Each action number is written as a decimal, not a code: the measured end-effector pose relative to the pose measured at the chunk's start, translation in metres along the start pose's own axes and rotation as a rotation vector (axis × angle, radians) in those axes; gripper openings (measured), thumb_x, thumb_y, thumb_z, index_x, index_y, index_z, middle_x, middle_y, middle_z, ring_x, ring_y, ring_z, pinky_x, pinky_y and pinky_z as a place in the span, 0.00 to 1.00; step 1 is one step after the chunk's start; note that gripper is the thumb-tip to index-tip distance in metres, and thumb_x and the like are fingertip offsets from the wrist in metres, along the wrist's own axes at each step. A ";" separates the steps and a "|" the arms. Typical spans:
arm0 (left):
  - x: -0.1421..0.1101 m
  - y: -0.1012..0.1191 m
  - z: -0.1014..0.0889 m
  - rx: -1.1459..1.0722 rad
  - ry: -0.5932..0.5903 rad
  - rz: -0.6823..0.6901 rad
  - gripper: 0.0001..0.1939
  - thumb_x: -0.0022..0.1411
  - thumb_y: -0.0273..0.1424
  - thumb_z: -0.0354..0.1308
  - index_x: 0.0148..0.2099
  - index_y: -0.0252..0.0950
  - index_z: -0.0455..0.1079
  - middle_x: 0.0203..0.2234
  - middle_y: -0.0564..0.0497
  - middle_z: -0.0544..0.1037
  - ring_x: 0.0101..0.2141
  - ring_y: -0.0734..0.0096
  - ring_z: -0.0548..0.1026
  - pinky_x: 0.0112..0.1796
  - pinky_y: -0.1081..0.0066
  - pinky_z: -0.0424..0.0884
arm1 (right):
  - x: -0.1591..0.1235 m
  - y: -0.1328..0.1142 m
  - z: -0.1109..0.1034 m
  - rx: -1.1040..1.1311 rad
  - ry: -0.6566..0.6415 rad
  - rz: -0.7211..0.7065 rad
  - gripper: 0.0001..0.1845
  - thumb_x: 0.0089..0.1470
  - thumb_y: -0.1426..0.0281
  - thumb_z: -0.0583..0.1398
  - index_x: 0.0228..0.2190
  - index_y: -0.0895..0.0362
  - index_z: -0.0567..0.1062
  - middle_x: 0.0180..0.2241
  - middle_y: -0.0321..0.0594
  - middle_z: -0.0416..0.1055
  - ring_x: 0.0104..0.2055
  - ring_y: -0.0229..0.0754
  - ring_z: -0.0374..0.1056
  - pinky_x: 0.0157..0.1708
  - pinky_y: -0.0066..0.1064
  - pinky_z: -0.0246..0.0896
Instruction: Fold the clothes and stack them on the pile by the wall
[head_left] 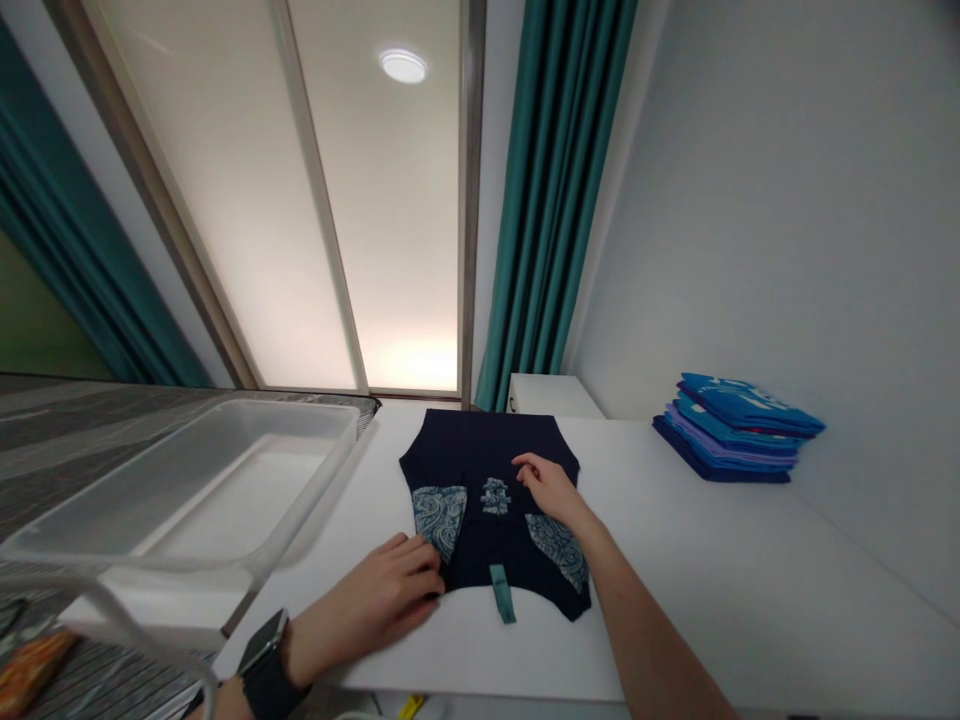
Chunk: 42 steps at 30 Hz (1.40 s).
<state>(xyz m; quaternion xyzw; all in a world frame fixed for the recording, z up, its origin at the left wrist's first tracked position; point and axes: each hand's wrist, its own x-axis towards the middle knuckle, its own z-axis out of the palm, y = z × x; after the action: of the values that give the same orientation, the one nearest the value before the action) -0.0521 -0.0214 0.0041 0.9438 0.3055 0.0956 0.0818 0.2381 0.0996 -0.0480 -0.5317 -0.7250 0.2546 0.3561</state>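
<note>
A navy garment [491, 440] lies spread on the white table [697, 560] in front of me. Pale-blue paisley pieces show on both its sides, with a small light patterned motif in the middle. From its curved near edge a green strip [502, 592] sticks out. My left hand [386, 592], with a black watch on the wrist, is closed at the garment's near left corner; its fingers are pressed together on the fabric edge. Over the garment's right half is my right hand [551, 490], index finger stretched out and the others loosely bent, holding nothing. Whether it touches the cloth is unclear.
A clear plastic bin [300, 500] stands at the left. On the right, by the wall, is a stack of folded blue and purple clothes [739, 430]. A white cabinet [555, 395] is behind the table, before a green curtain [559, 200].
</note>
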 end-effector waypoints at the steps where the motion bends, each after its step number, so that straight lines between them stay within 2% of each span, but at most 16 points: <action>1: 0.000 0.001 -0.001 -0.011 -0.005 -0.004 0.05 0.63 0.25 0.54 0.38 0.40 0.70 0.36 0.52 0.74 0.38 0.68 0.70 0.42 0.68 0.61 | 0.001 0.002 0.000 0.011 -0.004 0.014 0.16 0.56 0.69 0.49 0.39 0.55 0.75 0.30 0.37 0.74 0.32 0.39 0.70 0.36 0.31 0.62; 5: -0.002 0.004 -0.004 -0.064 -0.007 -0.009 0.07 0.63 0.24 0.53 0.36 0.39 0.70 0.34 0.53 0.74 0.37 0.70 0.71 0.41 0.69 0.61 | 0.003 0.008 0.001 0.060 -0.015 0.050 0.16 0.55 0.70 0.49 0.38 0.56 0.74 0.29 0.37 0.73 0.31 0.38 0.69 0.36 0.30 0.62; 8: -0.001 0.002 -0.005 -0.123 0.014 -0.039 0.07 0.64 0.26 0.52 0.41 0.41 0.70 0.35 0.53 0.75 0.38 0.68 0.72 0.43 0.67 0.62 | 0.003 0.011 0.002 0.071 -0.023 0.044 0.16 0.55 0.69 0.49 0.39 0.56 0.74 0.30 0.37 0.74 0.32 0.39 0.69 0.36 0.31 0.62; 12: 0.006 -0.009 -0.001 -0.125 0.171 -0.168 0.10 0.67 0.29 0.48 0.48 0.40 0.68 0.37 0.49 0.76 0.39 0.65 0.72 0.42 0.65 0.65 | 0.004 0.012 0.003 0.117 -0.009 0.047 0.15 0.54 0.68 0.50 0.38 0.55 0.75 0.30 0.37 0.73 0.31 0.39 0.69 0.36 0.32 0.62; 15: 0.019 -0.012 0.005 -0.080 0.245 -0.232 0.13 0.66 0.30 0.48 0.52 0.39 0.66 0.41 0.46 0.74 0.42 0.61 0.70 0.44 0.63 0.66 | 0.006 0.011 0.001 0.249 0.079 0.059 0.15 0.53 0.67 0.50 0.37 0.56 0.74 0.28 0.37 0.73 0.29 0.38 0.68 0.35 0.32 0.62; 18: 0.034 -0.005 0.008 0.002 0.204 -0.253 0.14 0.63 0.31 0.52 0.51 0.39 0.66 0.44 0.45 0.72 0.45 0.58 0.69 0.45 0.61 0.65 | 0.009 0.010 -0.004 0.342 0.164 0.082 0.17 0.52 0.66 0.49 0.38 0.58 0.74 0.29 0.39 0.74 0.29 0.38 0.69 0.34 0.31 0.63; 21: 0.044 0.007 0.010 0.094 0.131 -0.297 0.07 0.60 0.33 0.55 0.41 0.39 0.68 0.38 0.47 0.73 0.41 0.57 0.70 0.43 0.60 0.64 | 0.010 0.009 -0.008 0.358 0.177 0.110 0.19 0.52 0.65 0.48 0.39 0.58 0.73 0.30 0.40 0.74 0.31 0.39 0.70 0.32 0.31 0.63; 26: 0.042 0.014 0.009 0.167 0.029 -0.354 0.05 0.59 0.33 0.55 0.37 0.39 0.66 0.35 0.47 0.75 0.38 0.57 0.72 0.39 0.60 0.63 | 0.009 0.008 -0.007 0.329 0.166 0.115 0.18 0.53 0.67 0.47 0.39 0.57 0.73 0.29 0.39 0.74 0.31 0.40 0.69 0.34 0.32 0.63; 29: 0.034 0.014 0.011 0.181 -0.010 -0.371 0.03 0.58 0.31 0.53 0.37 0.39 0.66 0.35 0.48 0.75 0.38 0.58 0.72 0.38 0.61 0.62 | 0.006 0.006 -0.005 0.171 0.142 0.071 0.15 0.55 0.70 0.49 0.38 0.56 0.74 0.30 0.38 0.73 0.35 0.41 0.67 0.41 0.34 0.60; 31: 0.030 0.012 0.012 0.183 -0.025 -0.368 0.03 0.58 0.29 0.51 0.36 0.39 0.65 0.35 0.48 0.75 0.38 0.59 0.72 0.38 0.62 0.62 | 0.002 0.003 -0.003 -0.081 0.083 0.020 0.15 0.56 0.72 0.50 0.38 0.55 0.75 0.34 0.39 0.73 0.41 0.43 0.65 0.44 0.36 0.56; 34: 0.027 0.011 0.013 0.174 -0.042 -0.364 0.04 0.58 0.26 0.49 0.35 0.39 0.64 0.35 0.49 0.74 0.37 0.60 0.72 0.38 0.63 0.63 | -0.003 -0.002 -0.001 -0.408 -0.033 0.006 0.14 0.57 0.75 0.51 0.37 0.54 0.75 0.40 0.42 0.70 0.46 0.44 0.61 0.44 0.36 0.52; 39: 0.026 0.007 0.013 0.132 -0.055 -0.357 0.03 0.58 0.26 0.49 0.33 0.39 0.62 0.34 0.49 0.74 0.35 0.62 0.71 0.38 0.64 0.63 | -0.010 -0.007 -0.003 -0.565 -0.122 0.042 0.09 0.52 0.74 0.56 0.35 0.54 0.73 0.40 0.41 0.66 0.45 0.45 0.58 0.42 0.35 0.49; 42: 0.026 0.005 0.014 0.089 -0.040 -0.357 0.02 0.58 0.26 0.49 0.32 0.39 0.62 0.33 0.50 0.73 0.35 0.64 0.70 0.38 0.65 0.63 | -0.011 -0.006 -0.005 -0.591 -0.132 0.037 0.05 0.53 0.73 0.56 0.34 0.54 0.71 0.40 0.40 0.65 0.45 0.45 0.58 0.41 0.34 0.48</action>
<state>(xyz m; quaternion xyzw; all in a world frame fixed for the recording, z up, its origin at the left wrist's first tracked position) -0.0255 -0.0115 -0.0052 0.8791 0.4703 0.0470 0.0619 0.2407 0.0870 -0.0432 -0.6077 -0.7794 0.0732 0.1334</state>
